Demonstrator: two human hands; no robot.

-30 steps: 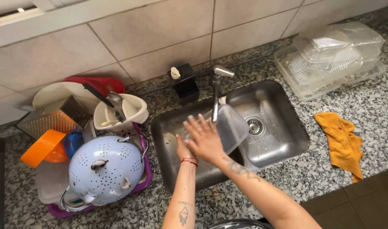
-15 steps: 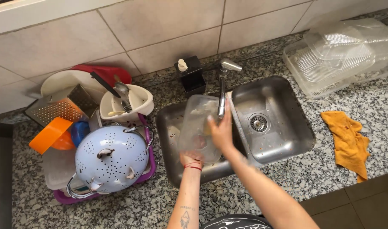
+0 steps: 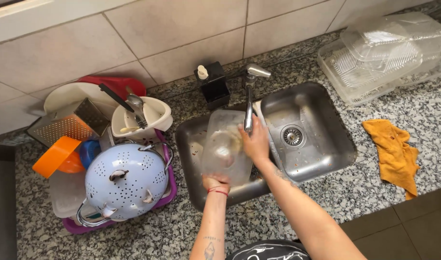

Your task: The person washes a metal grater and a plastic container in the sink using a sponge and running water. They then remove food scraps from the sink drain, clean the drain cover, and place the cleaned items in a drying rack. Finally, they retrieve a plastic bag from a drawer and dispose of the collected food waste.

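2 hands work a clear plastic container (image 3: pixel 227 149) over the left sink basin (image 3: pixel 191 144): left hand (image 3: pixel 216 182) grips its near edge, right hand (image 3: pixel 255 142) presses flat inside, scrubbing beside the faucet (image 3: pixel 250 98). Washing seems underway; next calls for rinsing it clean.

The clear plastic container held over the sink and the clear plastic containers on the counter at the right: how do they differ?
The held container is single, tilted over the sink, gripped by the left hand and touched by the right hand. The counter containers are stacked, lying flat, untouched. Both are transparent plastic.
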